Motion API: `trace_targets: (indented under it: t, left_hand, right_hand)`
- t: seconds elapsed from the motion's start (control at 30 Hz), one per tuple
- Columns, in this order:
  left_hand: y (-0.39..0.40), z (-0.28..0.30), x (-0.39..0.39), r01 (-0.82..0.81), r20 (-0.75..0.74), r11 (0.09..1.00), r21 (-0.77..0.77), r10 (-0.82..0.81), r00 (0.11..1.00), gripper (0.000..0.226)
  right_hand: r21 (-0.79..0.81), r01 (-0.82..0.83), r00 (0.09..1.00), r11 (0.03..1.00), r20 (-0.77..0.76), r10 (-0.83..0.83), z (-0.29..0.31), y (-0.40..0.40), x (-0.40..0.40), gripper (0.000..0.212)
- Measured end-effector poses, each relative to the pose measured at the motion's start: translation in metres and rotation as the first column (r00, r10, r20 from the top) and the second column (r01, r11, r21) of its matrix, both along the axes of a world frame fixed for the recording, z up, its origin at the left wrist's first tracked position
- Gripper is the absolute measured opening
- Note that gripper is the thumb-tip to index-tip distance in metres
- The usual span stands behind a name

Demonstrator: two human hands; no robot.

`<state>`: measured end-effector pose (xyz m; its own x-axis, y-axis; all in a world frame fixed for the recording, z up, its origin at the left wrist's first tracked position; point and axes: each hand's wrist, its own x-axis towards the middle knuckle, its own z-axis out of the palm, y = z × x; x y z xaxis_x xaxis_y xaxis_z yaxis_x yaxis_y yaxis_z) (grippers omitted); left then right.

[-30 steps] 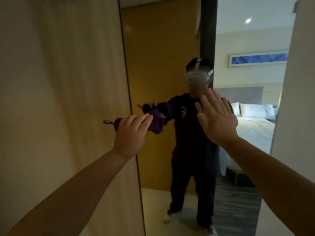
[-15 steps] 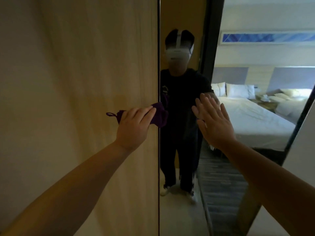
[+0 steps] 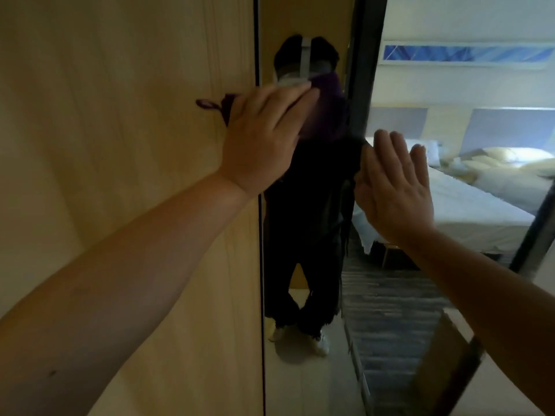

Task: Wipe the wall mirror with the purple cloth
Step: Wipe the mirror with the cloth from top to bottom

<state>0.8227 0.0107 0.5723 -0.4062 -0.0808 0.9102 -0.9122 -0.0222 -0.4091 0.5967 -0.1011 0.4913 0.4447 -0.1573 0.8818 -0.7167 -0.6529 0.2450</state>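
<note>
While left hand [image 3: 264, 139] presses purple cloth [image 3: 326, 112], right hand [image 3: 393, 187] spread.

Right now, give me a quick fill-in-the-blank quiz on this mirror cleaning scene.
1. The purple cloth is under the ____ hand.
2. The right hand is open and ____.
3. The wall mirror reflects a white ____.
4. Left of the mirror is a ____ panel.

Missing words: left; empty; bed; wooden

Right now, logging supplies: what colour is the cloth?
Dark purple cloth, under the left hand; head view.
</note>
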Motion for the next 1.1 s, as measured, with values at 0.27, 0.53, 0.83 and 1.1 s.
trace_targets:
  t: [0.27,0.53,0.83,1.1]
  left_hand:
    - [-0.036,-0.126,-0.011,-0.092,0.042,0.995,0.042,0.090,0.995,0.046]
    - [-0.022,-0.422,0.000,-0.142,0.188,0.966,0.216,0.101,0.977,0.055]
    - [-0.009,-0.417,-0.014,-0.047,0.050,0.963,0.266,0.035,0.998,0.046]
    - [-0.016,-0.166,-0.058,-0.043,-0.029,0.991,-0.125,0.040,0.999,0.039]
  right_hand:
    - [-0.114,-0.012,0.995,0.993,0.098,0.023,-0.068,-0.022,-0.009,0.056]
    - [-0.063,0.024,0.996,0.998,0.088,-0.018,-0.201,-0.026,-0.019,0.059]
    - [0.019,0.063,0.996,0.998,0.060,-0.064,-0.243,-0.027,-0.039,0.063]
    - [-0.023,0.215,0.977,0.976,0.004,-0.215,-0.226,-0.047,-0.056,0.063]
